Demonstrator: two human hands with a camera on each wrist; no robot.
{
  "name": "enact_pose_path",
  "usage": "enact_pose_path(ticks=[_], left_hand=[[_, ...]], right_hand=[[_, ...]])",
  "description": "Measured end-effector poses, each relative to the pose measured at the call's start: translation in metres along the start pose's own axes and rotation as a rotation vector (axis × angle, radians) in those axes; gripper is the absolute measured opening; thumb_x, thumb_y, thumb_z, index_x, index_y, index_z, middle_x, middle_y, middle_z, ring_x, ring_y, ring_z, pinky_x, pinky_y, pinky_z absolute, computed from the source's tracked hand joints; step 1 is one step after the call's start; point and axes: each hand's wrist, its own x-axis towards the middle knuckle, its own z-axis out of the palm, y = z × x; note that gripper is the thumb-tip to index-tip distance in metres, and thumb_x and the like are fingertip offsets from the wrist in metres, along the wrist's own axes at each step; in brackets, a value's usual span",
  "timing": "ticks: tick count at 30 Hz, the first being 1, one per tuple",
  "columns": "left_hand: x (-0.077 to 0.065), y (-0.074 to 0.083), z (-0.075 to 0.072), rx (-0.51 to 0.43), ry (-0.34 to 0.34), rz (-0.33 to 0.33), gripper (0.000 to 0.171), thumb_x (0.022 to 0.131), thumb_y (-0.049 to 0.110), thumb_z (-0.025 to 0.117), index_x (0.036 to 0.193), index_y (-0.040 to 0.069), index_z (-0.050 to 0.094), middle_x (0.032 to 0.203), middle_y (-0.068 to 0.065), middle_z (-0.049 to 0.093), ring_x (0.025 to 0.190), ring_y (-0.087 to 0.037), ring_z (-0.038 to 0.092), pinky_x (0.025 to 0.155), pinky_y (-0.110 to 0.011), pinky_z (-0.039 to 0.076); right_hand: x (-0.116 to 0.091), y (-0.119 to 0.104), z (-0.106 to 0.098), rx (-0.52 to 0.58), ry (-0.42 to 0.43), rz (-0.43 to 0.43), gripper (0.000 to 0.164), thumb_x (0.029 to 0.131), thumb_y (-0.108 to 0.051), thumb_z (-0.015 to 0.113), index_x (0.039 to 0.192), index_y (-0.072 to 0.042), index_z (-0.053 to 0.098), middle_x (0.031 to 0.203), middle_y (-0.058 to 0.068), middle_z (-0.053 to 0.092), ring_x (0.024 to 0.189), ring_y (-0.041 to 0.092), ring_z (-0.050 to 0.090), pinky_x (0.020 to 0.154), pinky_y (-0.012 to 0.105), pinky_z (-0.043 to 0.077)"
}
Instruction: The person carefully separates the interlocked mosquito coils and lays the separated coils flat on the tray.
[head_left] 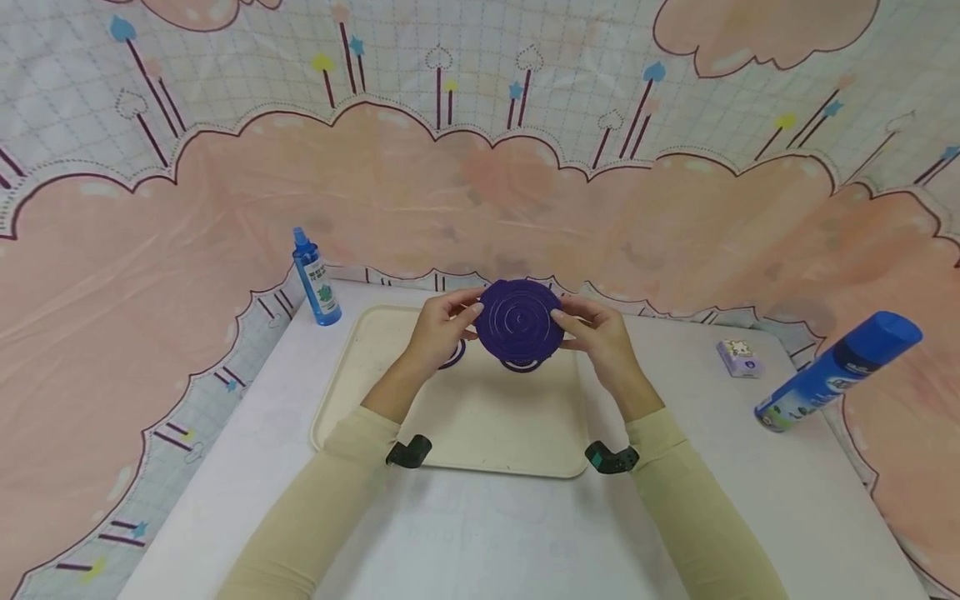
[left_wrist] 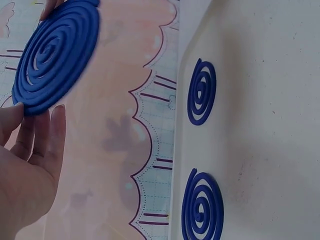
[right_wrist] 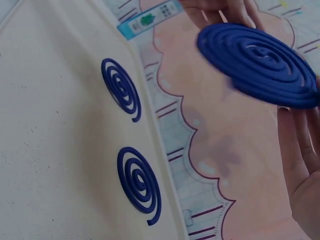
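Observation:
Both hands hold up a round, dark blue mosquito coil point(head_left: 519, 321) above the far part of a cream tray point(head_left: 495, 433). My left hand point(head_left: 437, 333) pinches its left edge between thumb and fingers. At the opposite edge, my right hand point(head_left: 602, 340) grips it the same way. The coil's windings sit tightly together, like a full disc. Two looser single spirals of the same blue, one coil point(left_wrist: 201, 92) and another coil point(left_wrist: 200, 216), lie flat along the tray's far side in the left wrist view. In the head view, the raised disc and left hand partly cover them.
A blue spray bottle point(head_left: 318, 283) stands on the white table beyond the tray's left corner. To the right are a small purple box point(head_left: 738, 358) and a tall blue aerosol can point(head_left: 836, 371). A patterned cloth point(head_left: 465, 200) hangs behind the table.

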Motion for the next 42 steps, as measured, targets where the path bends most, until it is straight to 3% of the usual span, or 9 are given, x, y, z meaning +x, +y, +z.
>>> enact_pose_path(ticks=[5,9,12,17,21,31,34,42], left_hand=[[0.0004,0.0001,0.0014,0.120,-0.033,0.041,0.033,0.104,0.007,0.056,0.135,0.003,0.065,0.121,-0.020,0.067,0.088,-0.012,0.060,0.071,-0.030,0.064],[0.0007,-0.0015,0.0028,0.138,-0.012,0.040,0.032,0.103,0.010,0.058,0.134,0.007,0.067,0.120,-0.017,0.068,0.090,-0.013,0.060,0.069,-0.024,0.061],[-0.0002,-0.0017,0.0033,0.095,0.013,0.025,0.033,0.101,0.010,0.061,0.134,0.007,0.067,0.117,-0.019,0.068,0.089,-0.010,0.061,0.070,-0.025,0.062],[-0.0016,-0.0022,0.0041,-0.008,0.006,-0.005,0.034,0.100,0.007,0.063,0.133,0.002,0.065,0.115,-0.022,0.067,0.091,-0.009,0.063,0.075,-0.036,0.066],[-0.0009,-0.0014,0.0036,-0.023,0.006,-0.028,0.033,0.100,0.008,0.064,0.132,0.001,0.066,0.116,-0.023,0.068,0.093,-0.011,0.065,0.073,-0.035,0.065],[0.0027,-0.0054,0.0016,-0.113,0.008,-0.065,0.032,0.102,0.006,0.060,0.131,-0.003,0.066,0.129,-0.025,0.067,0.090,-0.003,0.066,0.064,-0.023,0.063],[0.0028,-0.0067,0.0014,-0.122,0.010,-0.063,0.032,0.102,0.006,0.060,0.131,-0.004,0.065,0.128,-0.027,0.067,0.087,-0.001,0.065,0.063,-0.024,0.063],[0.0023,-0.0049,0.0013,-0.125,0.005,-0.079,0.030,0.102,0.005,0.059,0.129,-0.004,0.066,0.119,-0.025,0.067,0.084,-0.003,0.064,0.069,-0.028,0.065]], right_hand=[[-0.0001,-0.0005,0.0013,-0.057,-0.030,0.020,0.027,0.096,-0.008,0.069,0.122,-0.001,0.070,0.097,-0.012,0.072,0.087,0.002,0.071,0.069,0.025,0.064],[0.0000,0.0010,0.0005,-0.084,-0.041,0.023,0.033,0.096,-0.005,0.068,0.127,0.008,0.065,0.094,-0.012,0.070,0.083,0.001,0.071,0.069,0.024,0.064],[0.0004,0.0026,-0.0003,-0.070,-0.030,0.023,0.029,0.097,-0.004,0.066,0.124,0.007,0.065,0.094,-0.011,0.069,0.083,0.001,0.071,0.069,0.025,0.064],[0.0009,0.0042,-0.0015,-0.002,0.014,0.033,0.016,0.098,-0.003,0.065,0.113,-0.006,0.068,0.095,-0.010,0.068,0.084,0.001,0.070,0.070,0.026,0.064],[0.0006,0.0051,-0.0029,0.010,0.013,0.023,0.016,0.096,-0.001,0.066,0.110,-0.011,0.068,0.097,-0.009,0.068,0.085,0.001,0.070,0.072,0.027,0.064],[-0.0007,0.0082,-0.0055,-0.018,0.004,-0.009,0.016,0.093,-0.002,0.071,0.107,-0.010,0.073,0.101,-0.005,0.069,0.089,0.005,0.072,0.078,0.032,0.064],[-0.0005,0.0079,-0.0052,-0.014,0.009,-0.004,0.016,0.093,-0.001,0.071,0.106,-0.010,0.074,0.100,-0.005,0.069,0.089,0.005,0.072,0.077,0.032,0.064],[-0.0014,0.0064,-0.0052,-0.045,0.025,0.019,0.023,0.095,-0.004,0.070,0.117,0.002,0.070,0.097,-0.009,0.070,0.086,0.003,0.071,0.074,0.029,0.065]])
